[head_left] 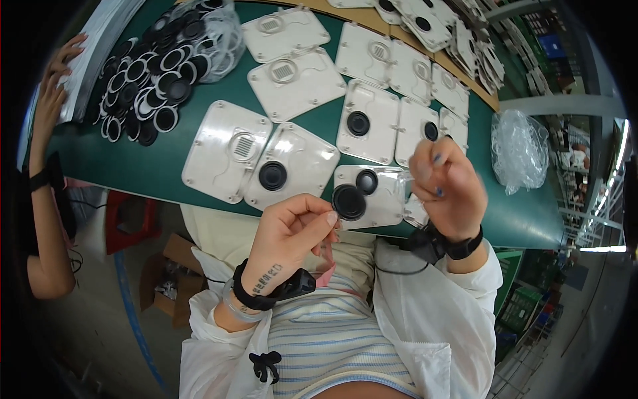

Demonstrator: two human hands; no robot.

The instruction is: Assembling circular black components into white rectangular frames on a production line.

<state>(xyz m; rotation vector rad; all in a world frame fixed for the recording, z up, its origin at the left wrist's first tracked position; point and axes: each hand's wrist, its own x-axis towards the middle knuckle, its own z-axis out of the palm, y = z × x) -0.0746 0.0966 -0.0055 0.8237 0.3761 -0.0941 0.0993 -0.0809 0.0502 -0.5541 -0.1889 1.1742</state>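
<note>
Clear bag [229, 36] on the green table [173, 156]: black rings [136, 69] visible inside, more heaped beside it. Left hand [292, 229]: thumb and forefinger pinching a black disc [349, 202] over a white panel [384, 211]. Right hand [453, 189]: raised, fingers curled, blurred; grip cannot be determined.

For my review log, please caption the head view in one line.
Wearer's left hand holds a black disc near white panels on a green table; the right hand is raised, blurred.

Tattooed characters [268, 280], left wrist [255, 274], unreadable
</note>
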